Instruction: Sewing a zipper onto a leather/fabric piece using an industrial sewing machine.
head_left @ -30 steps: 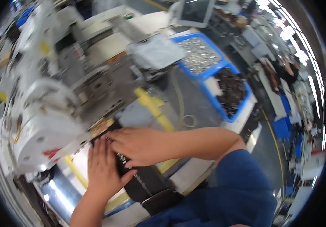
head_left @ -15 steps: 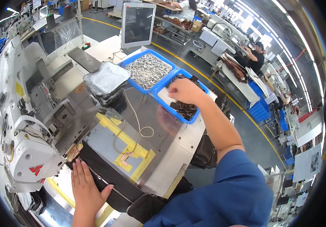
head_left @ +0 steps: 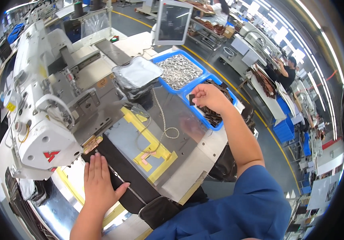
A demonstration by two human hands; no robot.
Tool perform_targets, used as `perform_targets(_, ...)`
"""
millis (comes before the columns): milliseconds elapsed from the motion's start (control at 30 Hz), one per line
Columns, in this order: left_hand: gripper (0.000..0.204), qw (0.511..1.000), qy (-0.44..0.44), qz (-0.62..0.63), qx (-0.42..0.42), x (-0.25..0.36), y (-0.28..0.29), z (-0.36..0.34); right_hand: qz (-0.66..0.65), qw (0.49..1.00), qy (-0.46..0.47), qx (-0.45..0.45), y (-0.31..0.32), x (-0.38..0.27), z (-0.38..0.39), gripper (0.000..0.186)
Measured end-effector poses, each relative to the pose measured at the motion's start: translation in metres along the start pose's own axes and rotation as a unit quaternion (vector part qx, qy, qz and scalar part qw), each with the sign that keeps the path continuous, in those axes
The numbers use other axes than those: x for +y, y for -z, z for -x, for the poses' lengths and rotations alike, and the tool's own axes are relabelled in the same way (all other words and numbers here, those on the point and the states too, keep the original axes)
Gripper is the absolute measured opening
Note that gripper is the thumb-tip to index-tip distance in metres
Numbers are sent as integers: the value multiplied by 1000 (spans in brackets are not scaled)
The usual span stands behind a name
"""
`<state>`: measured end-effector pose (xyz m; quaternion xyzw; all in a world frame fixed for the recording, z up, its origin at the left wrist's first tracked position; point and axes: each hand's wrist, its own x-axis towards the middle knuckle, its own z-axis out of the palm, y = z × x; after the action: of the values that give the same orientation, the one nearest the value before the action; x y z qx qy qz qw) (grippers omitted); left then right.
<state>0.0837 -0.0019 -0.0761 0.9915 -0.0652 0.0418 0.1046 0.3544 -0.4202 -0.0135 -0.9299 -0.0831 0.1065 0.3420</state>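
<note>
My left hand (head_left: pixel 100 184) lies flat, fingers extended, on a black piece (head_left: pixel 132 188) with a metal zipper running along it, beside the white sewing machine head (head_left: pixel 44 140). My right hand (head_left: pixel 211 99) pinches a small dark square piece (head_left: pixel 192 99) over a blue tray (head_left: pixel 205 123) of dark brown pieces. Behind that tray stands a second blue tray (head_left: pixel 198 58) heaped with small metal rings. Yellow tape (head_left: pixel 162 166) and a loop of pale cord (head_left: pixel 171 132) lie on the machine table between my hands.
A pile topped by a white pad (head_left: pixel 136 70) sits left of the trays. A screen (head_left: pixel 172 22) stands behind them. Past a yellow floor line, co-workers (head_left: pixel 288 74) work at benches among blue bins (head_left: pixel 284 130). Dark material (head_left: pixel 226 164) hangs by the table's right edge.
My right hand has gone from the zippered piece to the right-hand tray and now holds a small dark piece just above it. My left hand has stayed on the zippered piece.
</note>
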Motion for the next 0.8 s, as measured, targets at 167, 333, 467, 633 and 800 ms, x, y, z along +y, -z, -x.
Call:
perform_targets(167,82,991,-119,28,56,-5,-1,1,-256,943,81,-194,-61,-96,6,21)
perform_targets(333,72,986,-147,31,71,-3,-2,-3,-250,899,105,-343,-138,-160,7,20)
perform_targets(467,69,986,-151,24,67,-3,1,-2,-217,888,116,-388,-185,-189,3,18)
perform_targets(633,66,986,-150,24,62,-6,1,1,-191,896,90,-390,-214,-198,-2,19)
perform_targets(800,65,985,-161,24,53,-7,2,-1,-231,910,145,-312,-230,-172,-1,19)
